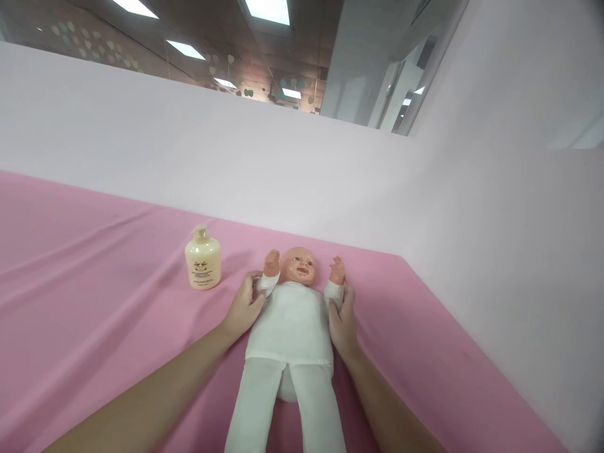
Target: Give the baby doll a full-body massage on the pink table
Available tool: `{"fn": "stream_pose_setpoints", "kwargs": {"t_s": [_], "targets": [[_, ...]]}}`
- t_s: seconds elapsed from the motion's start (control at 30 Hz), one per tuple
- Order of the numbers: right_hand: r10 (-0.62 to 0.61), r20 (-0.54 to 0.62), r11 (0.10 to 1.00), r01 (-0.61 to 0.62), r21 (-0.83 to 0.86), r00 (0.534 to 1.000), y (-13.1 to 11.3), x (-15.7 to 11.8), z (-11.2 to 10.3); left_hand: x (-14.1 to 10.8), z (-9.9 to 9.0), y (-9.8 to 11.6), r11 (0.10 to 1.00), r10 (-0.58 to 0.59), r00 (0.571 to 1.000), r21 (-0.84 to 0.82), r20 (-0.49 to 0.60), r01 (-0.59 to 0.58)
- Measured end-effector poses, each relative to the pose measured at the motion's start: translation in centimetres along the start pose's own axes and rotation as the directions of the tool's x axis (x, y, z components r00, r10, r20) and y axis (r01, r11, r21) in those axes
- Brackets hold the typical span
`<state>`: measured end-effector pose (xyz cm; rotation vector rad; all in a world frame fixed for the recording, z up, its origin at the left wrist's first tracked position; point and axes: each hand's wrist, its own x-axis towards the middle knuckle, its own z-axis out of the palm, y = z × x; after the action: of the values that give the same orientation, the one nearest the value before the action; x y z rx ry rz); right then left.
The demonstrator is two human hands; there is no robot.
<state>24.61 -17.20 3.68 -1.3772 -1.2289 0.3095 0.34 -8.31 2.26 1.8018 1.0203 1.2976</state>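
A baby doll (290,321) in a white top and white trousers lies on its back, head toward the wall and legs toward me. Its two forearms point up beside its head. My left hand (245,305) is wrapped round the doll's sleeved arm (268,284) on the left. On the other side, my right hand (343,321) grips the doll's other arm (333,292) near the cuff, thumb on the inner side. Both doll hands stick out above my fingers. The doll's feet are beyond the bottom edge of the view.
A pale yellow pump bottle (202,261) stands upright to the left of the doll. Pink cloth (117,302) with some creases covers the surface. White walls (226,163) rise behind and on the right, with a window (283,56) above the back one.
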Motion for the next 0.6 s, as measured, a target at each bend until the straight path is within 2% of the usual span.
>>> {"fn": "stream_pose_setpoints", "kwargs": {"t_s": [0.2,0.43,0.6], "targets": [[0.011,0.125,0.997,-0.001,-0.081,0.992,0.8,0.5,0.0,0.5,0.1,-1.3,0.994,0.004,1.000,0.107,-0.026,-0.001],[0.003,0.144,0.991,0.016,-0.134,0.990,1.5,0.9,0.2,0.5,-0.1,-1.7,0.946,-0.073,0.997,0.320,0.035,0.058],[-0.002,0.143,0.991,0.021,-0.132,0.990,1.2,0.9,0.1,0.4,-0.2,-1.5,0.950,-0.053,0.997,0.310,0.050,0.035]]}}
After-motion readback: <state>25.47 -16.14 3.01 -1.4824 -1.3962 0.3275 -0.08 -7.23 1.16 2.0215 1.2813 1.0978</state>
